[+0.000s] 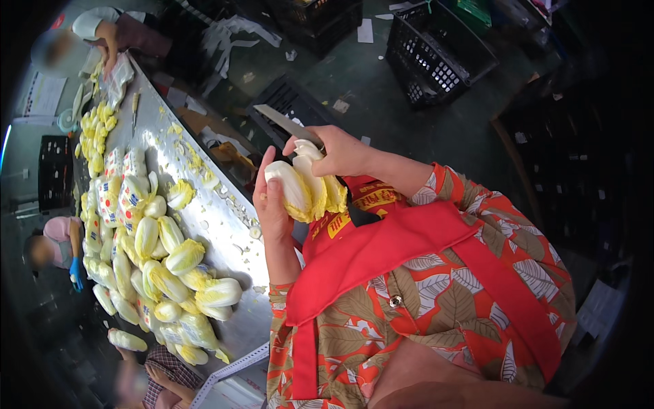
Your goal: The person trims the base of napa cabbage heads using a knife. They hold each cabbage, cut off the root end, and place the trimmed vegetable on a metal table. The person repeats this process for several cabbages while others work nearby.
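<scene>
My left hand (pixel 274 207) supports a small napa cabbage (pixel 288 185), with the thumb across its white side and the fingers behind it. The cabbage's yellow leafy end points down toward my red apron (pixel 378 240). My right hand (pixel 342 152) grips a knife (pixel 286 122), its blade pointing up and left, away from the cabbage. The same hand's thumb presses on pale outer leaves (pixel 318 179) that stand apart from the cabbage's side. The knife's handle is mostly hidden in my fingers.
A metal table (pixel 219 225) bears heaped napa cabbages (pixel 163 278), bagged cabbages (pixel 110 199), leaf scraps (pixel 194 158) and another knife (pixel 135 110). Black crates (pixel 434 56) stand on the floor. Several people work around the table, one with a blue glove (pixel 75 271). A white lidded box (pixel 230 386) sits at the near edge.
</scene>
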Available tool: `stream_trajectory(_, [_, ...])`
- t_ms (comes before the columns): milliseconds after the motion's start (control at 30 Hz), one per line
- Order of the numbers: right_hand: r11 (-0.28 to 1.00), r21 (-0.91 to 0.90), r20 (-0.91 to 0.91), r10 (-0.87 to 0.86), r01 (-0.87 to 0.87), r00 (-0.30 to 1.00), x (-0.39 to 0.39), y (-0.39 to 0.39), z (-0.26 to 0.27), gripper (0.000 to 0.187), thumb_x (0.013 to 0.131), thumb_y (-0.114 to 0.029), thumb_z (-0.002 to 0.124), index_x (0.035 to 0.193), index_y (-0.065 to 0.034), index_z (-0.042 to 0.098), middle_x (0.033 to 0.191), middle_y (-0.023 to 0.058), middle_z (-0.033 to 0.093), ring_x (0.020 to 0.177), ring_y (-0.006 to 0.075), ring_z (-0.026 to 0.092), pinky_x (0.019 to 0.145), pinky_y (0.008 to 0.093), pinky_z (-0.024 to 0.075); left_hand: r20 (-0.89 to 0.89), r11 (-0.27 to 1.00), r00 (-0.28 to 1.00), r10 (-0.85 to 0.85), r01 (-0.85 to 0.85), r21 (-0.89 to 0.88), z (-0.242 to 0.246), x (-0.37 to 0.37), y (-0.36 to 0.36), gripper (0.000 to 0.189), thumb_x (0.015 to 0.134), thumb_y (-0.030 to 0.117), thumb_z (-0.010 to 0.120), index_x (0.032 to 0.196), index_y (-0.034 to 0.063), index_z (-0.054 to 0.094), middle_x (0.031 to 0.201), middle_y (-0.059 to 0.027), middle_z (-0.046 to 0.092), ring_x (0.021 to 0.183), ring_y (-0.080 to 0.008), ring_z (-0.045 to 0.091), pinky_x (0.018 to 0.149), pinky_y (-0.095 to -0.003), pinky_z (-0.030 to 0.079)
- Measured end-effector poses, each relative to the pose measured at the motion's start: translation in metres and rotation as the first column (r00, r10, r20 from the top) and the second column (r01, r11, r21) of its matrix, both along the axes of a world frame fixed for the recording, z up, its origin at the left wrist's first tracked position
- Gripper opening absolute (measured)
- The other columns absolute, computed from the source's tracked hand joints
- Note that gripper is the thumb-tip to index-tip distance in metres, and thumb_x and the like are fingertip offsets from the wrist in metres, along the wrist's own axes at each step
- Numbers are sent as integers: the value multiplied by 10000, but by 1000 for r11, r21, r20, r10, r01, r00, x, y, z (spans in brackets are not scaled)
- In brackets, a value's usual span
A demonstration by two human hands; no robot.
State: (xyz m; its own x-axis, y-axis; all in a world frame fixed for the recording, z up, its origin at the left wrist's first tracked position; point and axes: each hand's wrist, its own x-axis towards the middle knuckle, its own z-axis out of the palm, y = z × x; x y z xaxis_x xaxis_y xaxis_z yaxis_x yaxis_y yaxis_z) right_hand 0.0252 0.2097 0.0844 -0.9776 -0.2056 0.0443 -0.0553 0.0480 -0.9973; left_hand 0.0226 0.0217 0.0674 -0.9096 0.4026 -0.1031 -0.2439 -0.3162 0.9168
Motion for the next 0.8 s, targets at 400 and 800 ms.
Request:
stream_trajectory(400, [957,-274,196,154,-97,968,-7,8,2,395,717,-96,651,1099,-14,593,999,94,649,914,165,628,829,302,504,316,921,916,248,-324,217,-5,12,14,549,1021,360,349,1503,151,189,1150,-148,583,1027,-263,606,882,-381,513])
stream_trajectory(800, [885,-320,343,442,-339,829,-44,-100,-40,481,713,-108,718,1166,4,597,929,57,627,753,127,593,684,271,505,287,543,692,662,-708,452,-16,101,-78,626,874,252,598,1409,68,330,1077,-91,490,898,-191,517,745,-337,504])
